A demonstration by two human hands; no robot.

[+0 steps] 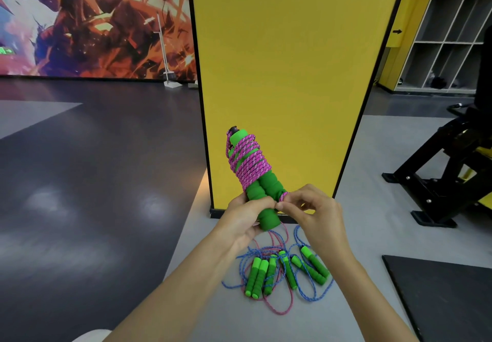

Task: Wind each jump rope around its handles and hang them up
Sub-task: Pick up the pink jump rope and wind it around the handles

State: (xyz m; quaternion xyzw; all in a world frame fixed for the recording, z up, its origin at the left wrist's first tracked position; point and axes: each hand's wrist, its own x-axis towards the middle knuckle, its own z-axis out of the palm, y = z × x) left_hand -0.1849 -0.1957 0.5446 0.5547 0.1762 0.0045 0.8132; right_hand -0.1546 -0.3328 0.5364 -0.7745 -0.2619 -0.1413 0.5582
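Centrally, left hand (246,216) grips the handles (262,197), hiding their middles; right hand (310,208) pinches the rope (250,160) end.

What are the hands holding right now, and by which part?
The left hand grips the paired green handles near their lower end, below the wound pink rope. The right hand pinches a bit of that rope at the handles' side.

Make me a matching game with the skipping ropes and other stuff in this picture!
Things:
1. pink braided rope
2. loose blue and pink jump ropes
3. tall yellow panel
4. flat black mat

States:
A. standing upright
B. lying flat, far right
C. wound round green foam handles
D. tangled in a pile

Pairs: 1-C, 2-D, 3-A, 4-B
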